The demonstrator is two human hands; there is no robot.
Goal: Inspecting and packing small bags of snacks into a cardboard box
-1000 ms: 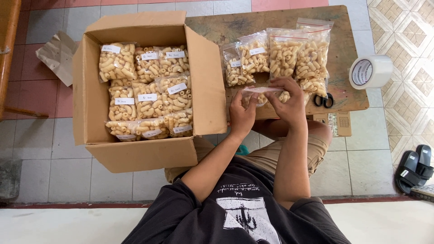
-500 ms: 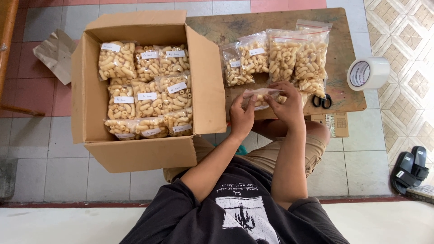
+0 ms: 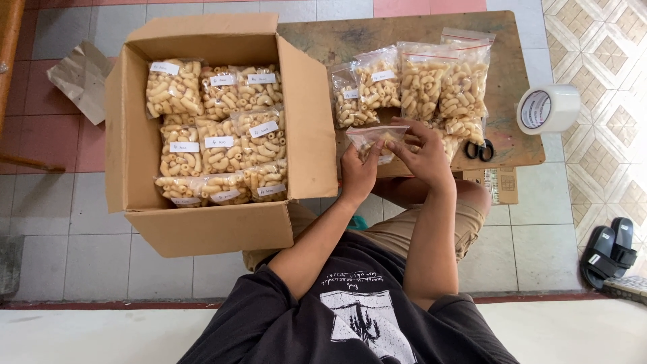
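- Risk of a slip: small clear bag of pale snack pieces (image 3: 377, 138) pinched only along its top edge, over the near rim of the counter (image 3: 323, 44); likely to drop to the tiled floor (image 3: 67, 249) if the pinch loosens.
- Risk of spillage: seal strip possibly not pressed shut along its whole length; cannot tell from this view.
- Risk of a knock: filled bags (image 3: 431, 81) stacked just behind the hands, scissors (image 3: 480, 149) just beside the right wrist, tape roll (image 3: 547, 108) near the counter's right edge.
- Left hand (image 3: 357, 175): closed on the bag's left end, thumb on top.
- Right hand (image 3: 423, 152): fingers narrowed onto the bag's upper right edge.
- Bag position: between both hands, touching both, to the right of the open cardboard box (image 3: 135, 141) of packed bags.
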